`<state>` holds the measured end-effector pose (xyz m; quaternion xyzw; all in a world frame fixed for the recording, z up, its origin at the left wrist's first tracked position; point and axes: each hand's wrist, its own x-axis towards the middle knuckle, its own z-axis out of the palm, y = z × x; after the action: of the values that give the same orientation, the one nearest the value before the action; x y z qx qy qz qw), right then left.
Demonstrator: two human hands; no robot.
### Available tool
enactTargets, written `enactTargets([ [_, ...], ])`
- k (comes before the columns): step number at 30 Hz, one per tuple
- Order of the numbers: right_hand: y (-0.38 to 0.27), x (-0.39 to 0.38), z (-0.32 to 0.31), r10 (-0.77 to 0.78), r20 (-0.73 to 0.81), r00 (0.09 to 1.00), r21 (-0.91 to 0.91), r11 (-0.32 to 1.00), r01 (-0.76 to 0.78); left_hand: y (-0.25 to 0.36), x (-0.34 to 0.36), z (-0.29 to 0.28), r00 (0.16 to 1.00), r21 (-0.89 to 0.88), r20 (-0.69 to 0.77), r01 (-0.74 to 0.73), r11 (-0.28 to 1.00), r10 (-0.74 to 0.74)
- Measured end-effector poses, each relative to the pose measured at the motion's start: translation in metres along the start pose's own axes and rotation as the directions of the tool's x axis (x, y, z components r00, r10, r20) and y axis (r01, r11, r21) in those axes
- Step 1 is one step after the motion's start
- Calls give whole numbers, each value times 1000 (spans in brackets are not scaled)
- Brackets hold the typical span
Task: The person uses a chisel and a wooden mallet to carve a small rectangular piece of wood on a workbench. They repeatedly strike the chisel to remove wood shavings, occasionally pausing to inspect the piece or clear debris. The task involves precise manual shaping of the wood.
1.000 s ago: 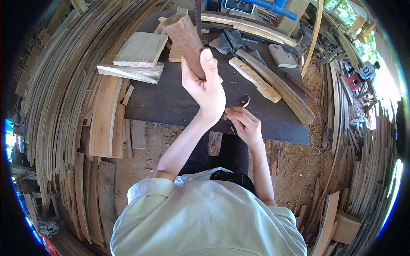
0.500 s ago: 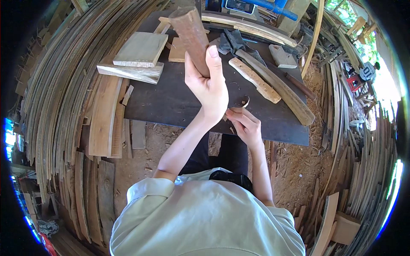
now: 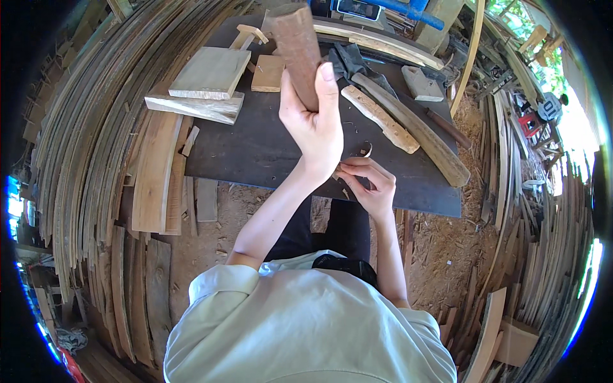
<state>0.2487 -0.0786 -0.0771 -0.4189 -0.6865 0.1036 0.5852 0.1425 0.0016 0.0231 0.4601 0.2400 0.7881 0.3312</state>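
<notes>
My left hand (image 3: 313, 131) is raised over the table, its fingers and thumb wrapped round a thick, rounded brown wooden club (image 3: 297, 54). The club stands nearly upright, tilted a little left, and its top end is slightly blurred. Lower down, at the near edge of the dark table (image 3: 255, 150), my right hand (image 3: 370, 182) is closed, fingertips pinched together. What they hold is mostly hidden behind my left wrist and the fingers. Just beyond those fingers lies a small curled wood shaving (image 3: 366, 150).
Right of my hands lie a pale rough wood strip (image 3: 380, 120), a long curved wooden piece (image 3: 415, 131) and a dark rod (image 3: 449, 127). Pale boards (image 3: 211, 73) are stacked at the left. Long planks (image 3: 102, 140) crowd the left side. A phone (image 3: 359, 9) stands at the back.
My left hand and the club have shifted slightly to the right, the club's top most of all. My right hand stays pinched at the table edge, moved slightly right.
</notes>
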Motion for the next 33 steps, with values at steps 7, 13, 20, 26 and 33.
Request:
enactTargets([
  [7, -3, 1, -1, -24, 4, 1000, -14, 1000, 24, 2, -8, 2, 996, -45, 15, 94, 995, -93],
  [13, 0, 0, -2, -19, 3, 1000, 9, 1000, 19, 3, -3, 0, 1000, -19, 21, 21, 1000, -21],
  [20, -3, 2, -4, -36, 2, 999, 20, 999, 36, -6, -4, 0, 999, -24, -21, 27, 999, -28],
  [26, 3, -1, -1, -30, -42, 999, 39, 999, 31, -8, -10, 4, 1000, -41, 7, -6, 999, 7],
  [33, 1, -4, -5, -20, -14, 1000, -16, 1000, 20, 6, -11, 2, 998, -32, -20, 52, 998, -52],
])
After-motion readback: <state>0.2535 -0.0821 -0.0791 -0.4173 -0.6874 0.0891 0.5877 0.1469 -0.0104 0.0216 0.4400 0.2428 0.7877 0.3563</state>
